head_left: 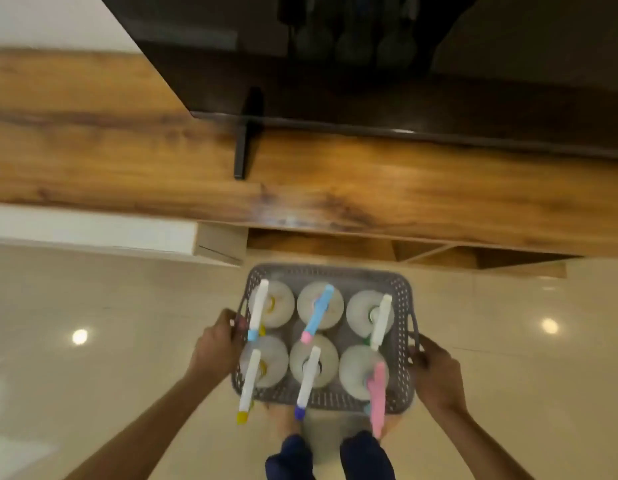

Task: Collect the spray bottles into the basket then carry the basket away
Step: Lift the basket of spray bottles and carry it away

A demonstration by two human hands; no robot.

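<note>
A grey perforated plastic basket point(401, 296) hangs in the air above the floor, just in front of my legs. Several white spray bottles point(319, 301) stand upright inside it in two rows, with white, blue and pink trigger heads. My left hand point(219, 344) grips the basket's left handle. My right hand point(435, 370) grips the right handle. The basket is level between both hands.
A long wooden TV console point(369, 188) runs across the view ahead, with open shelves under it. A large dark television point(369, 64) on a black stand foot point(243, 147) sits on top. Glossy beige floor tiles point(110, 341) lie below.
</note>
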